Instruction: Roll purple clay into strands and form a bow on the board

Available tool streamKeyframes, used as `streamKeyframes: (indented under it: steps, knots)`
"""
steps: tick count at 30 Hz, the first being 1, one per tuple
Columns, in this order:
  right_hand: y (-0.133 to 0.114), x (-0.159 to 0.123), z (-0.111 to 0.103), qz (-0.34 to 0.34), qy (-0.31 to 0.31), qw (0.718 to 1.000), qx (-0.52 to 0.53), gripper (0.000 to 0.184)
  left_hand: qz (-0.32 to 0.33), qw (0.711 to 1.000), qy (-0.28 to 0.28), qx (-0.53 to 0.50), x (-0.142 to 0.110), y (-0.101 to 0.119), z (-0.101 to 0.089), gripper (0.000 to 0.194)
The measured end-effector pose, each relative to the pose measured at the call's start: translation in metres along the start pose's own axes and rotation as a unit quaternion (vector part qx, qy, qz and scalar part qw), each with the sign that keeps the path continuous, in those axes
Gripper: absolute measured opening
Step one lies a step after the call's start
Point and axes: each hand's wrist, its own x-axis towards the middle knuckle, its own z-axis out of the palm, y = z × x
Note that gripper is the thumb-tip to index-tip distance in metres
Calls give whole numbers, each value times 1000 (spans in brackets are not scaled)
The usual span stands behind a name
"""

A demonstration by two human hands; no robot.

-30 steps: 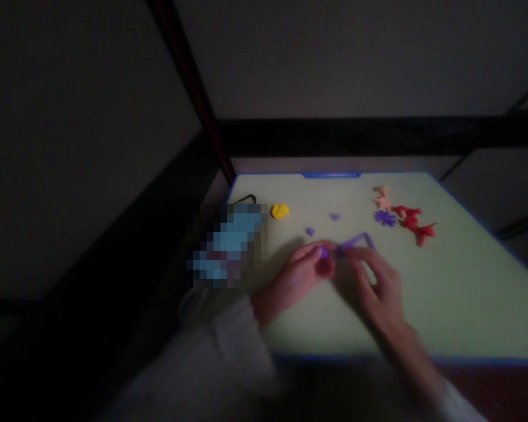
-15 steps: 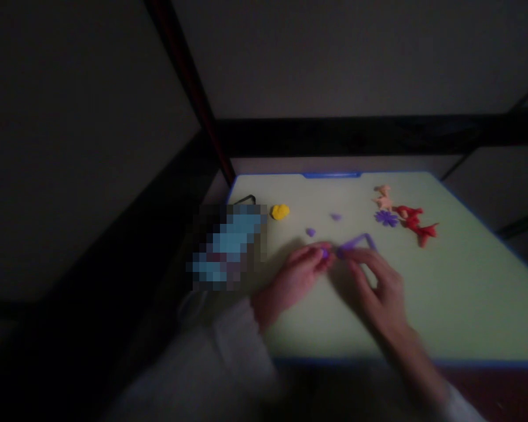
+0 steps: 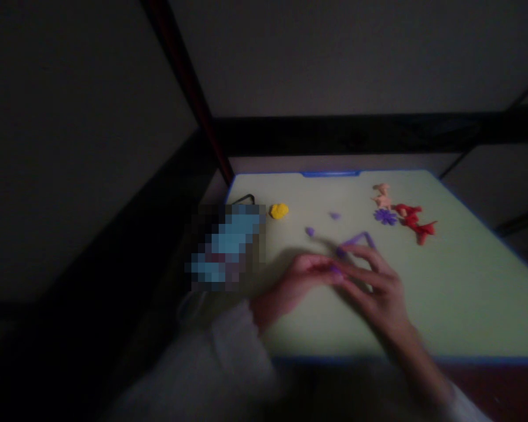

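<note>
In the head view, a small purple lump of modelling clay (image 3: 335, 271) sits where the fingertips of both my hands meet over the table. My left hand (image 3: 307, 274) is closed, pinching this lump from the left. From the right, the thumb and a finger of my right hand (image 3: 378, 287) press on the same lump, while another finger stretches toward a bent purple strip (image 3: 358, 239). That strip is partly hidden by the hand. Just beyond the hands lie two small purple bits, the nearer bit (image 3: 310, 232) and the farther bit (image 3: 335, 215).
On the pale table (image 3: 457, 305) with blue edging are a yellow lump (image 3: 278, 211), a purple flower shape (image 3: 385, 217), peach pieces (image 3: 382, 199) and red figures (image 3: 416, 223). A blurred-out pale blue object (image 3: 231, 243) stands at the left. The room is dim.
My left hand has shifted slightly right and nearer me with the purple lump. My right thumb and a finger have come onto the lump; before, the hands were apart.
</note>
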Motion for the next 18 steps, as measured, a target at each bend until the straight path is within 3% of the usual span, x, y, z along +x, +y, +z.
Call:
streamKeyframes:
  steps: [5, 13, 18]
  knots:
    - [-1, 0, -1, -3, 9, 1000, 1, 30, -24, 998, 62, -6, -4, 1, 5, 9]
    - [3, -1, 2, 0, -4, 1000, -9, 24, -4, 1000, 7, 21, -2, 4, 1, 13]
    - [4, -1, 5, 14, -18, 1000, 11, 21, -4, 999, 3, 45, -2, 2, -1, 15]
